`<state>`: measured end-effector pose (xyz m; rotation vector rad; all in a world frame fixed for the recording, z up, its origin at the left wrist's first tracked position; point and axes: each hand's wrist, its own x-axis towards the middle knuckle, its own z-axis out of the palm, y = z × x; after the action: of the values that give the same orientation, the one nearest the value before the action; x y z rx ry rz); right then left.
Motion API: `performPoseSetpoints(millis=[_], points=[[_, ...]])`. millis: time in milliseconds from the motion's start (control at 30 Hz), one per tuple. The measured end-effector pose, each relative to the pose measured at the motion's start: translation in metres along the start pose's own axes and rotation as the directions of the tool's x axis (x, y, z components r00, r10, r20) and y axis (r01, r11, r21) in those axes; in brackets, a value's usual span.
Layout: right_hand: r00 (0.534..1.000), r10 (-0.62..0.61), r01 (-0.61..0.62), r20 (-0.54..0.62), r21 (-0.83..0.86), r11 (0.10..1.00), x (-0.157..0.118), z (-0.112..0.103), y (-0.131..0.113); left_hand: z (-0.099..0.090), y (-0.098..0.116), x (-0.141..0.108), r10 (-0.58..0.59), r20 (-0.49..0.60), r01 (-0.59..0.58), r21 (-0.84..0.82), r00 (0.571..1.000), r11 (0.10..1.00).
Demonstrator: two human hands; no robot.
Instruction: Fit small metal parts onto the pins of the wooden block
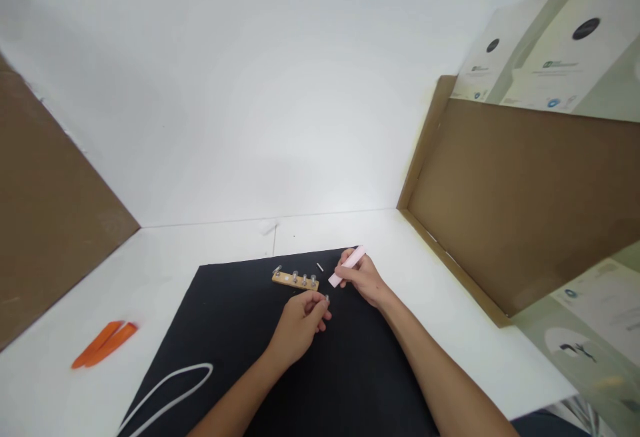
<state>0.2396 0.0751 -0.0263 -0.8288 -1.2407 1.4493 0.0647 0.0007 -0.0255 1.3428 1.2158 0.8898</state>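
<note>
My right hand (364, 278) is closed around a flat pale pink strip (349, 267), which it holds at a slant above the black mat. My left hand (303, 320) pinches a tiny clear or shiny piece (327, 298) between thumb and finger; its exact kind is too small to make out. Just beyond the left hand lies a narrow wooden strip (282, 279) bearing several small clear, metal-centred pieces (305, 280). One more little piece (277, 269) leans at the strip's left end. A short white stick (320, 267) lies on the mat between the wooden strip and my right hand.
Under both hands is a black mat (225, 317) on a white table (165, 257). Two orange pieces (103, 343) lie to the left, and a white cable loop (173, 383) crosses the mat's near left. Brown boards (525, 190) flank the table.
</note>
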Motion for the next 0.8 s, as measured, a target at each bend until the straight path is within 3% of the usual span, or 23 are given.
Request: performPoseSetpoints(millis=[100,333,633,800], points=[[1.0,0.001,-0.001,0.003,0.008,1.0,-0.001,-0.001,-0.002,0.0,-0.001,0.001,-0.005,0.005,0.005,0.001,1.0,1.0],[0.982,0.066,-0.086,0.174,0.111,0.99,-0.01,0.01,-0.013,0.0,0.004,-0.003,0.009,0.009,-0.009,0.0,1.0,1.0],[0.997,-0.056,0.051,-0.049,-0.093,0.994,-0.002,0.003,-0.004,0.0,0.001,-0.001,0.005,0.004,-0.005,-0.005,1.0,1.0],[0.994,0.006,-0.001,0.111,-0.044,0.999,-0.007,0.002,-0.008,0.0,0.001,-0.001,0.009,0.011,-0.009,-0.003,1.0,1.0]])
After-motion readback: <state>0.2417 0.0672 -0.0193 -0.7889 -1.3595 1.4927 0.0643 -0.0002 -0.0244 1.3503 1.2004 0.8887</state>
